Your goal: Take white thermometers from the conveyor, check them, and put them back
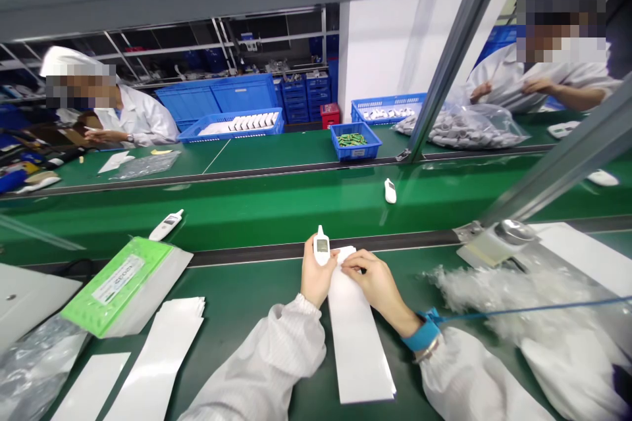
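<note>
My left hand (316, 273) is closed around a white ear thermometer (321, 247), its probe tip up and its small grey screen facing me. Just right of it, my right hand (372, 279) has its fingertips pinched together over the top end of a stack of long white sheets (359, 348). Whatever sits between those fingertips is too small to make out. The stack lies on the green bench below both hands. A blue wrist strap (423, 334) with a cord is on my right wrist.
More thermometers lie on the green conveyor (276, 200). At left are a green bagged pack (116, 283) and white sheets (158, 348); crumpled clear plastic (523, 296) is at right. A metal post (444, 72) rises beyond. Two co-workers sit across, near blue trays (358, 151).
</note>
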Demonstrator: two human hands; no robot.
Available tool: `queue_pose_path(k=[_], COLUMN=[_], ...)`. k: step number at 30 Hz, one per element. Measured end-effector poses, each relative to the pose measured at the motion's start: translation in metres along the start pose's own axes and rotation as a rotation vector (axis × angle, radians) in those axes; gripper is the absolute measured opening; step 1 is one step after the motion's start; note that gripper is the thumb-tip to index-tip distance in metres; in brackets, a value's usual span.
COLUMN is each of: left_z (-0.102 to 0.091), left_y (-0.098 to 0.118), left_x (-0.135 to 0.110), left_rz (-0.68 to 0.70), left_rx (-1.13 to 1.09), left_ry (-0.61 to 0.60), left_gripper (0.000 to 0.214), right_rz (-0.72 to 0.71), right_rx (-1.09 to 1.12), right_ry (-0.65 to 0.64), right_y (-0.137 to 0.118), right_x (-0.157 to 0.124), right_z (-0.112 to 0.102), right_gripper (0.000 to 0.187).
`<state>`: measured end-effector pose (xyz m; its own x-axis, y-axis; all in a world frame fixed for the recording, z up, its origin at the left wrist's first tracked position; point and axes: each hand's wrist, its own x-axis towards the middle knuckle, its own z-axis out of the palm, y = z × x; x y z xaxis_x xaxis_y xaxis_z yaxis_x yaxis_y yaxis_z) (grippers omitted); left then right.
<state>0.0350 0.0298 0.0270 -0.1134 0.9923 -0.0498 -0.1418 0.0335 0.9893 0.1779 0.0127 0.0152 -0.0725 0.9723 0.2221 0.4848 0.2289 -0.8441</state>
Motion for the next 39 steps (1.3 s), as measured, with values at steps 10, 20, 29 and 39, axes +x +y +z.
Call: queue_pose_path(k=[10,20,29,39], left_z=[-0.001,0.000,0.001,0.002], left_y=[-0.002,0.002,0.006,0.071], left_x=[0.001,0.001,0.001,-0.022], left_rz=[0.006,0.001,-0.033,-0.018], left_rx=[-0.009,-0.008,-0.035,-0.090], left_ry=[-0.006,-0.005,0.002,-0.224], left_gripper=[0.057,0.057,0.055,0.062], right_rz=[-0.001,-0.058,-0.099,-0.227], right_rx=[0.012,-0.101,-0.145,0.085], right_ry=[-0.011,-0.044,-0.123,-0.107], right_y=[0.000,-0.011,-0.021,-0.102], right_x=[0.002,0.000,0.001,-0.005], right_z=[0.000,0.000,-0.004,-0.054], right_gripper=[0.012,0.012,0.007,0.010])
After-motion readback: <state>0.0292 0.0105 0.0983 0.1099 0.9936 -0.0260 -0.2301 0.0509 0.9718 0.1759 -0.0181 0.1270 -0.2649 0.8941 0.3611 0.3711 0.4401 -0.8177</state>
